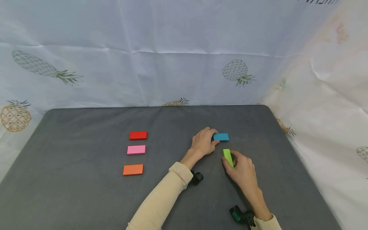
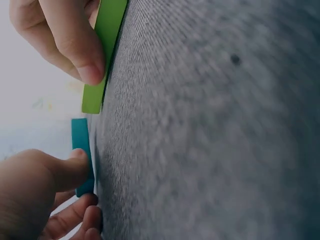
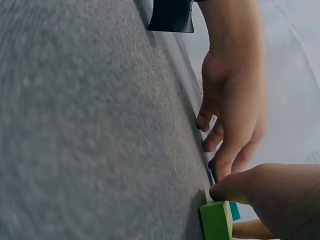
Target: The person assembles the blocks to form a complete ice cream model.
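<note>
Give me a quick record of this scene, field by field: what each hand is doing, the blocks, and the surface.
left hand: the left hand grips the blue block at its near end, block lying flat
right hand: the right hand pinches the green block, which is tipped up on its edge
other blocks: red block, pink block, orange block, flat in a column, apart from both hands
surface: grey table
backdrop: pineapple-print cloth

A makeshift recording set, not a lived-in room: a grey felt-covered bench (image 1: 86, 198) fills the lower frame, walled behind and on the right by a creased white pineapple-print cloth (image 1: 172, 64) hung as backdrop.
</note>
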### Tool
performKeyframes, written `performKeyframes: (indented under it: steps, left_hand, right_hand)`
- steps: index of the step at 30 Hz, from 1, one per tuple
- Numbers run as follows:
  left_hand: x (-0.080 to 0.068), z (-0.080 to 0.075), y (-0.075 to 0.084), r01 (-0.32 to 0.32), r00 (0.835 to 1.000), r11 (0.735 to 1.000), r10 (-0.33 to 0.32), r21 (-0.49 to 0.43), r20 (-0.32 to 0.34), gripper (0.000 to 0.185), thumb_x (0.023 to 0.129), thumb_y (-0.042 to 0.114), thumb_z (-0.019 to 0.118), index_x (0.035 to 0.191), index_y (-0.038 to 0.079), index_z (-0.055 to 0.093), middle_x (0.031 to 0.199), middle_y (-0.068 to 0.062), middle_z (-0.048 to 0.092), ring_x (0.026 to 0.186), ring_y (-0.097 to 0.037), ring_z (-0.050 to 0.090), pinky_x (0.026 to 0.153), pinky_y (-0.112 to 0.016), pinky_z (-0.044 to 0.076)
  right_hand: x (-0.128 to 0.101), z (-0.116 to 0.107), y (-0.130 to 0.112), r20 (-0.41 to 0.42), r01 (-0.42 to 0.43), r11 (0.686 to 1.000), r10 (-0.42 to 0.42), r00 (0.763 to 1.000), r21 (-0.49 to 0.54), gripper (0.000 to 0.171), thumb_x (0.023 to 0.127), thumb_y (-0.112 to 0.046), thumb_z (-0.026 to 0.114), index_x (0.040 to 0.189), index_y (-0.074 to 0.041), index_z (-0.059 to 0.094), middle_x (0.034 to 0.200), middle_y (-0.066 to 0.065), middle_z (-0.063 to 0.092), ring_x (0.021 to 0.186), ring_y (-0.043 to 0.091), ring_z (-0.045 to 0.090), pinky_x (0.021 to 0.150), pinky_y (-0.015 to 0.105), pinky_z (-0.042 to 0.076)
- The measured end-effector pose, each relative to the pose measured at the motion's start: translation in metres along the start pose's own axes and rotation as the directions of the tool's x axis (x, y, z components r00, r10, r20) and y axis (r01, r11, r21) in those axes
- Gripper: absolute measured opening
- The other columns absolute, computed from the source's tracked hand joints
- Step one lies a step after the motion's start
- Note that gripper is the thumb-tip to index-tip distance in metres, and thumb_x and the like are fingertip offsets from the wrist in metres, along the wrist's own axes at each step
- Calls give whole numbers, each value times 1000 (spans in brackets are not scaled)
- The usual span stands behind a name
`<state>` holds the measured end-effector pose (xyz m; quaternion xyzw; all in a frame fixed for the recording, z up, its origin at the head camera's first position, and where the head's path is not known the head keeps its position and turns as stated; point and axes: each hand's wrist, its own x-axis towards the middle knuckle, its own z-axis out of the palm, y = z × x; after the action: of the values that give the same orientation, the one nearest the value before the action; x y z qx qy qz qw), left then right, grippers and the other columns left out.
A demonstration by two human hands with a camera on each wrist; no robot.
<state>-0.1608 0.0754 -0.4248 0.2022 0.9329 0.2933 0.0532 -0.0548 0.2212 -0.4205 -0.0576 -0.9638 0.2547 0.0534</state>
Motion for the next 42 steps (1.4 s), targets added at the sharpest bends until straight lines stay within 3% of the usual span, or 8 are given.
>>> performKeyframes:
  steps: [7, 12, 32, 42]
  left_hand:
    - [-9, -8, -9, -47, 999, 994, 47, -94, -3, 34, 99, 25, 68, 129, 9, 69, 117, -10, 69, 104, -25, 67, 90, -37, 56]
    - [-15, -16, -17, -46, 999, 991, 46, -125, -3, 33, 98, 21, 69, 127, 6, 69, 116, -13, 69, 103, -27, 67, 92, -39, 56]
    - [-40, -44, -38, -34, 999, 993, 37, -115, 21, 31, 96, 18, 71, 124, 4, 70, 116, -14, 69, 100, -27, 67, 91, -41, 56]
    - [-58, -61, -46, -20, 999, 994, 24, -111, 30, 29, 94, 16, 74, 121, 4, 71, 111, -12, 69, 89, -22, 62, 82, -39, 54]
  right_hand:
    - [-1, 3, -7, -38, 32, 999, -30, 999, 41, 39, 91, -23, 77, 122, 1, 71, 53, -1, 45, 42, 8, 32, 43, 24, 31]
    - [-1, 5, -11, -63, 55, 997, -51, 997, 61, 38, 91, -24, 78, 120, 0, 72, 53, -1, 45, 41, 6, 32, 43, 24, 32]
    - [-3, 10, -35, 11, 36, 993, -37, 999, 117, 43, 87, -29, 82, 121, -3, 73, 56, -1, 51, 43, 5, 34, 44, 22, 31]
    - [-5, 15, -48, 44, 56, 986, -64, 997, 157, 45, 84, -30, 86, 119, -4, 75, 55, -2, 52, 43, 5, 36, 43, 22, 31]
